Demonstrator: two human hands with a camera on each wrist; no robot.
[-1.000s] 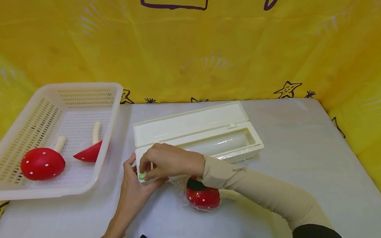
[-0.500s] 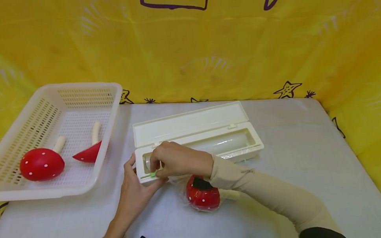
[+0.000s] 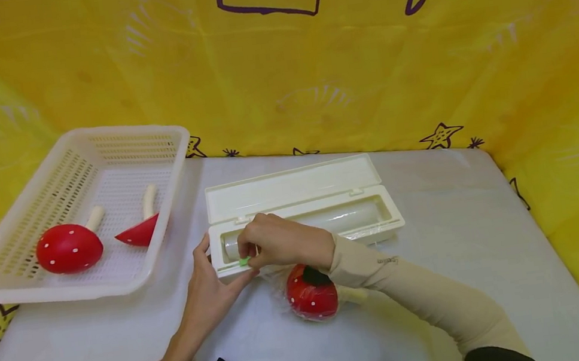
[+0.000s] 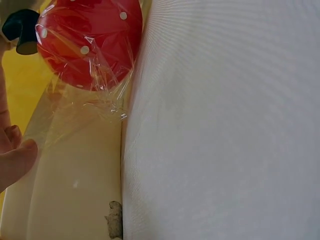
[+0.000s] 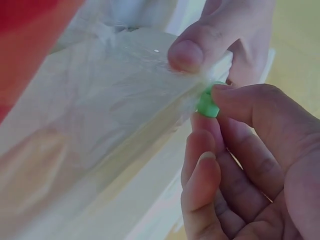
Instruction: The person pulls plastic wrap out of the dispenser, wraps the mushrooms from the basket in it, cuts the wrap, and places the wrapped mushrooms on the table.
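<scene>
A white cling film box [image 3: 308, 241] lies on the table with its lid [image 3: 293, 189] raised at the back and a film roll [image 3: 345, 217] inside. My left hand [image 3: 209, 289] grips the box's left end, thumb on the front face over the film. My right hand [image 3: 280, 240] pinches a small green slide cutter [image 3: 244, 262] on the box's front edge, left of the middle. The cutter [image 5: 208, 104] shows between thumb and fingers in the right wrist view. In front of the box lies a red white-dotted toy mushroom [image 3: 311, 295], wrapped in clear film [image 4: 100, 97], partly behind the right wrist's black camera.
A white plastic basket [image 3: 59, 293] stands at the left, holding a whole red toy mushroom [image 3: 69, 248] and another [image 3: 138, 232] partly hidden by its rim. A yellow patterned cloth [image 3: 276, 73] hangs behind the table [image 3: 464, 231].
My right hand has slid the green cutter to the right along the box's front edge, away from the left end. The left hand keeps its hold.
</scene>
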